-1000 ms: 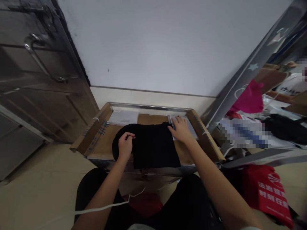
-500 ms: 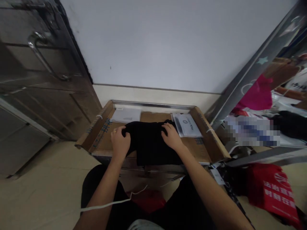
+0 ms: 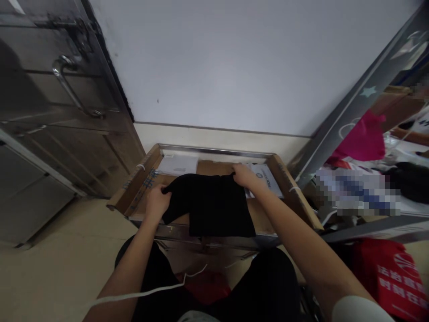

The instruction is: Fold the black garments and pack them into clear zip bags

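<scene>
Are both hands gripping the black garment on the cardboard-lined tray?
Yes: the left hand pinches the black garment at its left corner, and the right hand grips its far right edge.

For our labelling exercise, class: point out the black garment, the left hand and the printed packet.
black garment [image 3: 214, 208], head view, middle of the cloth
left hand [image 3: 156, 203], head view, back of hand
printed packet [image 3: 267, 177], head view, white face

I see a plain black garment on brown cardboard marked with blue print. Beside it lies a white packet with dark lettering, and a white sheet. The wall is white, the floor beige, one bag red with white lettering, another bag magenta.
</scene>
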Demonstrator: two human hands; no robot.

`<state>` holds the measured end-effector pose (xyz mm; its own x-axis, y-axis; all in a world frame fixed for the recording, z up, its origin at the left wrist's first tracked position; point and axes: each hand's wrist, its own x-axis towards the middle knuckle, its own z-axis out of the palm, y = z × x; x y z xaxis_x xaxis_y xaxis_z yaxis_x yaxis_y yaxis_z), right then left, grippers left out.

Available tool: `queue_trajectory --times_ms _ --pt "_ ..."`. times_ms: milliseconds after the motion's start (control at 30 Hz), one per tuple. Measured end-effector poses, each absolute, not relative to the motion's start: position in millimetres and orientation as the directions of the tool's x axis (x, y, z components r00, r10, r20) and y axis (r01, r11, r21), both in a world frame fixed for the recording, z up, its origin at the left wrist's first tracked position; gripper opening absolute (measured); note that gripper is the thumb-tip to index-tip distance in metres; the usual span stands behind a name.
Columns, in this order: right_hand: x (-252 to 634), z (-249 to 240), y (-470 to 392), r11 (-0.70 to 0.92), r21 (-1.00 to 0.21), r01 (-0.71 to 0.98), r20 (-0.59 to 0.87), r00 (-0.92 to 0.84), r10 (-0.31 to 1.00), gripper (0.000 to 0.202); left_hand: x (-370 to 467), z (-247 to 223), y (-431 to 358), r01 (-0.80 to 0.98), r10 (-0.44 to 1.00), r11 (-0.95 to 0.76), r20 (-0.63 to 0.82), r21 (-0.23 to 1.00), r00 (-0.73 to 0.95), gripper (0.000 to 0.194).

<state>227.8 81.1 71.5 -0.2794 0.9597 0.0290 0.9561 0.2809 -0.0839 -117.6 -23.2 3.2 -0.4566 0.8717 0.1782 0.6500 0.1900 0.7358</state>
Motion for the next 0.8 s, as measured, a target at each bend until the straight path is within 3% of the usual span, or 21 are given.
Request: queue_trajectory --times_ms 133,300,500,800 --pt "225 67 87 0.297 -0.075 0.952 -0.009 -0.299 0.954 0.034 -122 16 -23 0.600 0.856 0.166 0.187 0.783 -0.481 0.008" --pt "226 64 94 0.303 -0.093 0.948 0.008 -0.304 0.953 0.034 -103 40 -30 0.520 0.868 0.092 0.188 0.849 -0.460 0.016" --pt "230 68 99 0.336 -0.123 0.934 0.062 -0.331 0.942 0.038 -60 72 -32 0.409 0.933 -0.015 0.159 0.913 -0.322 0.024" --pt "235 81 88 0.358 -0.325 0.875 0.160 -0.322 0.933 0.029 -16 76 -12 0.368 0.985 0.005 0.058 0.930 -0.161 0.023"
